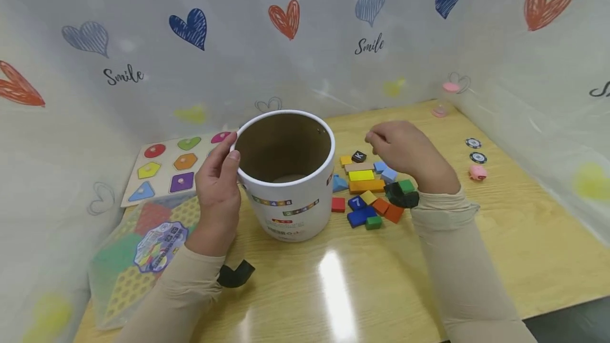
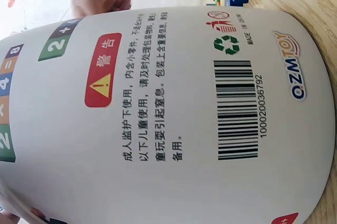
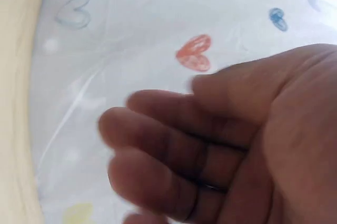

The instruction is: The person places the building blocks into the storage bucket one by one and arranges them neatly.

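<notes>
A white cardboard bucket (image 1: 293, 210) with printed sums stands upright on the table, its mouth facing up. My left hand (image 1: 216, 197) grips the left side of its rim, thumb and fingers at the edge. In the left wrist view the bucket wall (image 2: 195, 118) fills most of the picture, with a barcode and a red warning label. To the right of the bucket, my right hand (image 1: 405, 150) hovers above several wooden blocks. Its fingers (image 3: 152, 176) are loosely curled and nothing is between them. Among the blocks are a yellow block (image 1: 361, 175) and a black K tile (image 1: 359, 156).
A shape puzzle board (image 1: 162, 176) lies at the back left, behind a clear bag (image 1: 119, 258) of coloured pieces. Two poker chips (image 1: 478, 158) and a pink pig figure (image 1: 478, 172) sit on the right. Wall sheeting (image 1: 324, 57) with hearts borders the table (image 1: 381, 290).
</notes>
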A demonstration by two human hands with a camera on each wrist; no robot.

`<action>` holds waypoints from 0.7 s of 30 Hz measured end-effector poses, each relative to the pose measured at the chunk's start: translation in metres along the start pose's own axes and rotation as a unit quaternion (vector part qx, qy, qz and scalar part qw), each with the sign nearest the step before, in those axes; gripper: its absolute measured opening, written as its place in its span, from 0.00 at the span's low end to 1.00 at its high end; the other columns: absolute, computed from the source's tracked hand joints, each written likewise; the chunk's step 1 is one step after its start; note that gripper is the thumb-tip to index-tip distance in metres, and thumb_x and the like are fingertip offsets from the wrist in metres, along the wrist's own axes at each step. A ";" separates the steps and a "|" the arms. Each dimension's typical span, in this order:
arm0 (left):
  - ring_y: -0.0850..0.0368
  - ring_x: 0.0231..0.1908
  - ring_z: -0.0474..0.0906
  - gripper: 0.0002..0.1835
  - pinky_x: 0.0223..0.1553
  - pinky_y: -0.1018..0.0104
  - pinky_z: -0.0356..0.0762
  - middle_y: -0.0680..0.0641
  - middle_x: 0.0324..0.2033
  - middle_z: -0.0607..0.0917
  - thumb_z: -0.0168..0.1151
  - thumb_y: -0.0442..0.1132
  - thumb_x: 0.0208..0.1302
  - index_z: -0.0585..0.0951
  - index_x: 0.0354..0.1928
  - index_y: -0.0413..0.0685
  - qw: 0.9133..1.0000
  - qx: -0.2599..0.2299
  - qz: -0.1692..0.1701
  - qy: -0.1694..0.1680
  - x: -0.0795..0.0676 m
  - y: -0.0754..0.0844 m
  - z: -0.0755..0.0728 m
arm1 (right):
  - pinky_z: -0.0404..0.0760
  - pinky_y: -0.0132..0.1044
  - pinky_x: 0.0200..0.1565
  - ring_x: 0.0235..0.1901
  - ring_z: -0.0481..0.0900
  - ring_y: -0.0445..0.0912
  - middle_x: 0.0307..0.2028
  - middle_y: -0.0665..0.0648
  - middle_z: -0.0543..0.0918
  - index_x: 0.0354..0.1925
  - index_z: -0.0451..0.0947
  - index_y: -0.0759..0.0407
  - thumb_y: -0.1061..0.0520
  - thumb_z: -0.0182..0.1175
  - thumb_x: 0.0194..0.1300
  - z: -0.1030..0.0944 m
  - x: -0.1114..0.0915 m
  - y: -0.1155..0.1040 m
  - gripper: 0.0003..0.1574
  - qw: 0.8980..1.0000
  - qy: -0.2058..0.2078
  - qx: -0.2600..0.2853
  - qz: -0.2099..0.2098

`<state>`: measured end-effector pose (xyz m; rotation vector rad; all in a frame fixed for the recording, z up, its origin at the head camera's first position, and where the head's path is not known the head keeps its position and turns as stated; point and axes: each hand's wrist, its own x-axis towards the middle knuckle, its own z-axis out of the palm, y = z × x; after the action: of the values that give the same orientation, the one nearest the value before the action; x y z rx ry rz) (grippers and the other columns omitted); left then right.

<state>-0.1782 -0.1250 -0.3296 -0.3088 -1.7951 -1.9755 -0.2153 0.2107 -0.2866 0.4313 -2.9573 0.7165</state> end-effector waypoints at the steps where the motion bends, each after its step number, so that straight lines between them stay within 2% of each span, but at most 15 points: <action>1: 0.52 0.61 0.67 0.19 0.60 0.62 0.69 0.48 0.58 0.75 0.53 0.41 0.70 0.76 0.61 0.53 1.000 -0.001 0.001 0.004 0.000 0.000 0.000 | 0.75 0.46 0.39 0.30 0.75 0.49 0.31 0.54 0.81 0.42 0.81 0.57 0.49 0.46 0.72 0.001 0.002 0.004 0.19 1.000 -0.023 -0.013 0.010; 3: 0.50 0.61 0.68 0.19 0.60 0.62 0.69 0.48 0.58 0.75 0.53 0.40 0.69 0.76 0.61 0.53 1.000 0.006 -0.003 0.007 -0.002 0.004 0.000 | 0.76 0.45 0.37 0.28 0.76 0.49 0.31 0.56 0.82 0.42 0.81 0.59 0.53 0.50 0.70 0.005 0.005 0.018 0.16 0.997 -0.069 -0.034 0.030; 5: 0.50 0.61 0.67 0.19 0.60 0.63 0.69 0.48 0.58 0.75 0.52 0.40 0.70 0.75 0.61 0.51 1.000 0.012 -0.007 0.007 -0.003 0.010 0.001 | 0.77 0.48 0.40 0.34 0.78 0.51 0.38 0.59 0.82 0.48 0.80 0.61 0.54 0.54 0.67 0.012 0.010 0.036 0.17 0.992 -0.103 -0.045 0.053; 9: 0.49 0.62 0.67 0.19 0.60 0.63 0.69 0.48 0.59 0.74 0.51 0.40 0.70 0.74 0.62 0.49 1.000 0.028 -0.011 0.004 -0.008 0.018 0.003 | 0.74 0.56 0.50 0.49 0.75 0.59 0.54 0.66 0.76 0.55 0.75 0.64 0.52 0.59 0.63 0.036 0.024 0.069 0.26 0.986 -0.128 -0.044 0.093; 11: 0.50 0.62 0.66 0.19 0.61 0.62 0.68 0.48 0.60 0.74 0.51 0.40 0.71 0.74 0.62 0.50 0.999 0.031 -0.013 0.003 -0.009 0.017 0.003 | 0.73 0.56 0.51 0.52 0.73 0.59 0.56 0.66 0.75 0.56 0.74 0.64 0.49 0.59 0.63 0.048 0.030 0.080 0.28 0.983 -0.140 -0.040 0.113; 16: 0.53 0.62 0.66 0.19 0.61 0.61 0.68 0.52 0.60 0.74 0.52 0.42 0.70 0.75 0.62 0.55 0.999 0.033 -0.015 0.004 -0.006 0.006 0.000 | 0.77 0.46 0.37 0.39 0.77 0.54 0.49 0.61 0.78 0.52 0.75 0.60 0.46 0.58 0.63 0.064 0.036 0.089 0.24 0.976 -0.154 -0.035 0.152; 18: 0.54 0.62 0.66 0.19 0.61 0.62 0.68 0.52 0.60 0.75 0.52 0.43 0.70 0.75 0.62 0.55 0.999 0.034 -0.009 0.004 -0.005 0.003 -0.001 | 0.76 0.42 0.31 0.34 0.77 0.52 0.44 0.59 0.79 0.49 0.77 0.58 0.46 0.59 0.63 0.065 0.037 0.089 0.22 0.975 -0.150 -0.041 0.158; 21: 0.53 0.62 0.66 0.19 0.61 0.62 0.68 0.50 0.60 0.75 0.52 0.41 0.70 0.75 0.62 0.52 1.000 0.028 0.000 0.001 -0.004 0.005 0.002 | 0.76 0.42 0.29 0.32 0.77 0.51 0.41 0.57 0.81 0.45 0.79 0.57 0.46 0.59 0.61 0.059 0.036 0.088 0.20 0.978 -0.131 -0.061 0.151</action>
<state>-0.1722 -0.1230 -0.3268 -0.2887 -1.8443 -1.9216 -0.2754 0.2495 -0.3734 0.0701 -3.3386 0.5303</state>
